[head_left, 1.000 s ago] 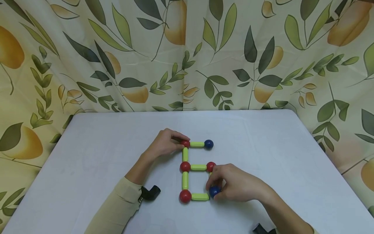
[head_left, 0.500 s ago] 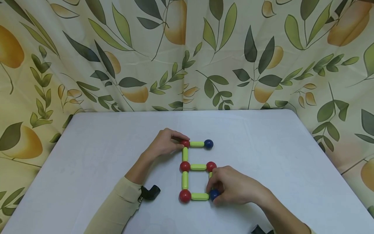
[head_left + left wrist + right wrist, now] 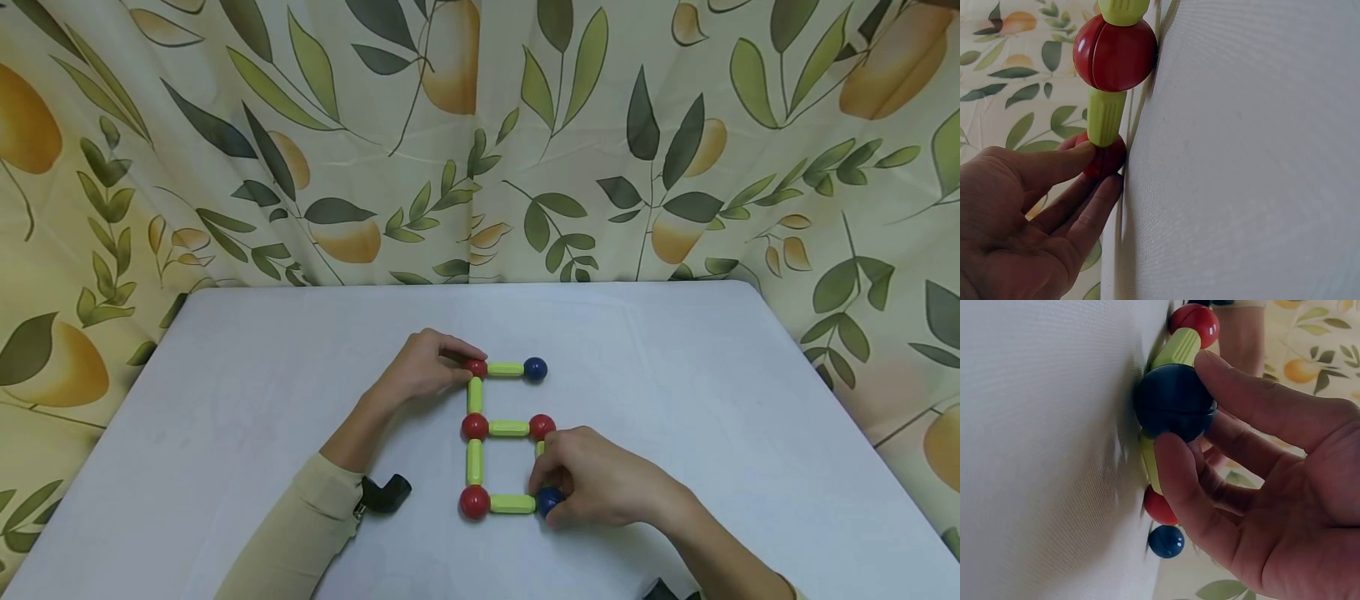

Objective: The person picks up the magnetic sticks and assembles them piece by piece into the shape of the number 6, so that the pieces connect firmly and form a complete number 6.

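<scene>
On the white table lies a flat figure of balls joined by yellow-green rods. At its far left corner my left hand (image 3: 429, 365) pinches a red ball (image 3: 1105, 159) between thumb and fingers. A rod (image 3: 506, 369) runs from that ball to a blue ball (image 3: 536, 369). Down the left side come a middle red ball (image 3: 475, 427) and a near red ball (image 3: 475, 502). My right hand (image 3: 607, 477) holds another blue ball (image 3: 1175, 402) at the near right corner, between thumb and fingers. A red ball (image 3: 542, 427) sits beyond it, the rod between them partly hidden by my fingers.
The white table (image 3: 300, 321) spreads around the figure. Behind it hangs a curtain (image 3: 517, 167) printed with leaves and fruit. A black wrist-worn device (image 3: 386, 494) juts from my left sleeve (image 3: 300, 521).
My right hand has shifted slightly toward me with the near blue ball, which now meets the end of the bottom rod. My left hand keeps its place.
</scene>
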Motion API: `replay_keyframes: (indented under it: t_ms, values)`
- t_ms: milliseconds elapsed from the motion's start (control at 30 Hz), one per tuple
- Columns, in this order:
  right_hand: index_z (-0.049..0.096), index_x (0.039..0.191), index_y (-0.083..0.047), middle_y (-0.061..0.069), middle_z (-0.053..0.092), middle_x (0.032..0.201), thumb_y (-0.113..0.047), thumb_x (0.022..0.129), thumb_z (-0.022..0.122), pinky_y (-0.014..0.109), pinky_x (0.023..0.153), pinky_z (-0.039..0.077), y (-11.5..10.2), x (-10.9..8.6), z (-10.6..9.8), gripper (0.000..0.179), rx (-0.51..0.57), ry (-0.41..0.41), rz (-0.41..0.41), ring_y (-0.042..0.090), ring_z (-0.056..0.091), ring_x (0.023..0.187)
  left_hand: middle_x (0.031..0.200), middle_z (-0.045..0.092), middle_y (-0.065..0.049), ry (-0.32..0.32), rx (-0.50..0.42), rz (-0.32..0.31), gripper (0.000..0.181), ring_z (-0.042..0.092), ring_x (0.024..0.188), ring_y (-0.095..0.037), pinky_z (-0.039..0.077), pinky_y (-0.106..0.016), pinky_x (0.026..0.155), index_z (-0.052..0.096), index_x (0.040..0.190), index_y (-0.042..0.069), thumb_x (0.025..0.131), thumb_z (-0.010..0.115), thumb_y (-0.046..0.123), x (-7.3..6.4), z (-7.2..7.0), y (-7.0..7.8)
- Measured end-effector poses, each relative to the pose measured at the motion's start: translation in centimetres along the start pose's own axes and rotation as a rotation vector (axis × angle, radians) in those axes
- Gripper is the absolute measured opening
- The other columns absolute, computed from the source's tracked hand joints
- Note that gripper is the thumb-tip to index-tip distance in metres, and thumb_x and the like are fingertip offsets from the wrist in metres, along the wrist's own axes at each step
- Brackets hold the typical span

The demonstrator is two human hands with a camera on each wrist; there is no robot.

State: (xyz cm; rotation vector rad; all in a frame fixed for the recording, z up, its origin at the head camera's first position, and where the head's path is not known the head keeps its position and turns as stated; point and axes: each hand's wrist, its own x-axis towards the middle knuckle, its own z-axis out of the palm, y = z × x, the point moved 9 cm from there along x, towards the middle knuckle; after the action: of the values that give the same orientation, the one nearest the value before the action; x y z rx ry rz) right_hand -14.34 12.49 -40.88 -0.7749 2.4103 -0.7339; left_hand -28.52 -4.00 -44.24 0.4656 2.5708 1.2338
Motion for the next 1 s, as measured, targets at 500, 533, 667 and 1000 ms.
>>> replay_keyframes:
  t_ms: [500,533,667,1000]
  values:
    - [0.078,0.096,-0.022,-0.009,0.063,0.082,-0.021,0.077,0.092,0.023,0.067,0.049,0.2,0.0,-0.8,0.023,0.058,0.02,0.017,0.009,0.057,0.075,0.114,0.078,0.005,0.001,-0.003,-0.012,0.027,0.069,0.11,-0.017,0.056,-0.037,0.099,0.082,0.113,0.024,0.09,0.081,0.009,-0.1,-0.1,0.0]
    - [0.078,0.095,-0.021,-0.009,0.064,0.082,-0.021,0.079,0.091,0.023,0.067,0.05,0.1,0.0,-1.0,0.021,0.067,0.033,0.014,0.009,0.057,0.075,0.114,0.078,0.005,0.001,-0.004,-0.015,0.027,0.069,0.11,-0.017,0.056,-0.037,0.099,0.082,0.113,0.024,0.09,0.081,0.009,-0.1,-0.1,0.0]
    - [0.077,0.096,-0.019,-0.009,0.065,0.084,-0.018,0.084,0.087,0.023,0.067,0.052,0.5,0.1,-2.2,0.015,0.087,0.118,0.042,0.009,0.059,0.076,0.114,0.077,0.004,0.001,-0.001,-0.02,0.028,0.068,0.11,-0.018,0.056,-0.037,0.098,0.082,0.113,0.025,0.09,0.081,0.01,-0.2,0.0,0.0]
    - [0.071,0.111,-0.014,0.0,0.066,0.09,-0.011,0.09,0.079,0.028,0.062,0.053,3.3,0.1,-4.2,0.023,0.124,0.326,0.265,0.015,0.062,0.074,0.115,0.077,0.004,-0.002,0.003,-0.009,0.028,0.068,0.111,-0.017,0.056,-0.038,0.1,0.082,0.113,0.024,0.09,0.081,0.01,-0.1,0.1,0.0]
